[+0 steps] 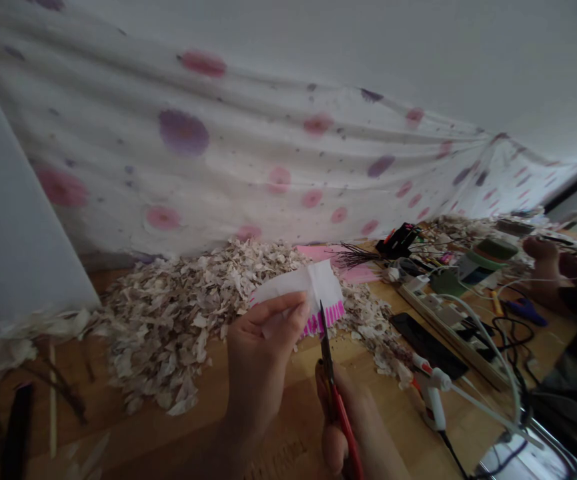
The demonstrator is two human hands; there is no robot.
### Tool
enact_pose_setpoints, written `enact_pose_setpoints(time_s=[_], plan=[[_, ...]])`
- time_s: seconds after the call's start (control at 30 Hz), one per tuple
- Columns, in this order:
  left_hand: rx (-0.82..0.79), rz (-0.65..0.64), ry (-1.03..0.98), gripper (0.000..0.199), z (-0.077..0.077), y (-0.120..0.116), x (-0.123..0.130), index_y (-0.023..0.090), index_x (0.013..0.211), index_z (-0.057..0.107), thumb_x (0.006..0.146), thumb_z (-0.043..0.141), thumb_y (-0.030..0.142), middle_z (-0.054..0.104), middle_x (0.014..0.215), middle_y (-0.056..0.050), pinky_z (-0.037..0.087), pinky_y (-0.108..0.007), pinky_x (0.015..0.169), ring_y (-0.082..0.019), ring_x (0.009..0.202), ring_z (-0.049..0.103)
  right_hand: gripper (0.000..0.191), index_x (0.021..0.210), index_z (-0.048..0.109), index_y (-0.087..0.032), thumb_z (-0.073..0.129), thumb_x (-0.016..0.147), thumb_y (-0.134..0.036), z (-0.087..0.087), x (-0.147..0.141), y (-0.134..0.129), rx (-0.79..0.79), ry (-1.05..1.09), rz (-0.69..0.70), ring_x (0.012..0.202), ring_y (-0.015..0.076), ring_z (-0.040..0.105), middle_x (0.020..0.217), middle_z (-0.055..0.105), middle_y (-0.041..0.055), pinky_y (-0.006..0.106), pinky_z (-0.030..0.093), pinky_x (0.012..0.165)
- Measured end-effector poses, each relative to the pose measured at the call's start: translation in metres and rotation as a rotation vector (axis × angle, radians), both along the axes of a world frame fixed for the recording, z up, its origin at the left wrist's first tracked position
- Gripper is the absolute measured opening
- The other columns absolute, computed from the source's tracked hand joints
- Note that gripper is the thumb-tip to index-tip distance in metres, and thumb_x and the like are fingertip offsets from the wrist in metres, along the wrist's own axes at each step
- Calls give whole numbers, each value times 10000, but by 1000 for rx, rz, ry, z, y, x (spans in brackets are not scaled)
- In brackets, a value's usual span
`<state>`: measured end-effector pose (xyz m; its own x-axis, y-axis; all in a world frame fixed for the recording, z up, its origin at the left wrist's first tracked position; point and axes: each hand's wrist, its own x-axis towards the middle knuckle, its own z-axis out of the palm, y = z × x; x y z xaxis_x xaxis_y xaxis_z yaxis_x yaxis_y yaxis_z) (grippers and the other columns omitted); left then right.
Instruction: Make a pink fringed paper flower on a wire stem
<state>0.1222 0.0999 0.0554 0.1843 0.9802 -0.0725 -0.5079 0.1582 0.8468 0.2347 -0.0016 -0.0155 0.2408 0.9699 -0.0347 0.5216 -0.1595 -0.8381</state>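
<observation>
My left hand (268,333) pinches a piece of white paper (293,283) between thumb and fingers, above the table. Along its lower edge the paper carries a row of magenta stripes. My right hand (348,413) is wrapped round red-handled scissors (335,393), whose dark blades point up and away from me. The blade tips lie at the striped edge, just right of my left thumb. Whether the blades are parted there I cannot make out. Behind the paper spreads a heap of pale, dry flakes or petals (178,327).
Right of my hands are a white glue gun (431,390), a dark phone (428,345) and a power strip (455,330) with cables. A green-lidded jar (485,263) stands beyond. Another person's hand (543,263) is at far right. A flowered cloth (248,147) hangs behind.
</observation>
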Motion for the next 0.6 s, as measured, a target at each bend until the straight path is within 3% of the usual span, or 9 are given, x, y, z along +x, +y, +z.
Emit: enact_pose_setpoints(time_s=[0.2,0.37,0.5,0.6], plan=[[-4,32,29,129,-1,1,0,234,805,855,692,903,274,824,774,-12,563,-132,642,-85,652,704,482,824,521,-245,741,799,-673,-5,0,1,9,-3,-6,607,175,565,683,530,-17,247,452,510],[-27,6,-8,142,-3,-1,1,235,831,857,701,900,272,814,750,-6,553,-131,597,-76,605,677,410,977,578,-244,689,876,-626,-7,0,-5,-2,2,12,590,175,616,825,638,28,248,478,501],[-15,36,-5,132,-5,0,1,237,821,857,700,903,265,819,767,0,547,-106,619,-62,624,685,675,1168,563,-268,900,660,-559,-5,-1,-11,16,-24,60,658,208,667,946,683,58,254,510,526],[3,55,18,124,-5,3,0,246,820,855,707,900,270,831,810,-1,565,-107,657,-75,689,723,736,1290,520,-288,892,686,-485,-6,-3,-15,39,-67,85,607,196,655,928,691,46,250,500,504]])
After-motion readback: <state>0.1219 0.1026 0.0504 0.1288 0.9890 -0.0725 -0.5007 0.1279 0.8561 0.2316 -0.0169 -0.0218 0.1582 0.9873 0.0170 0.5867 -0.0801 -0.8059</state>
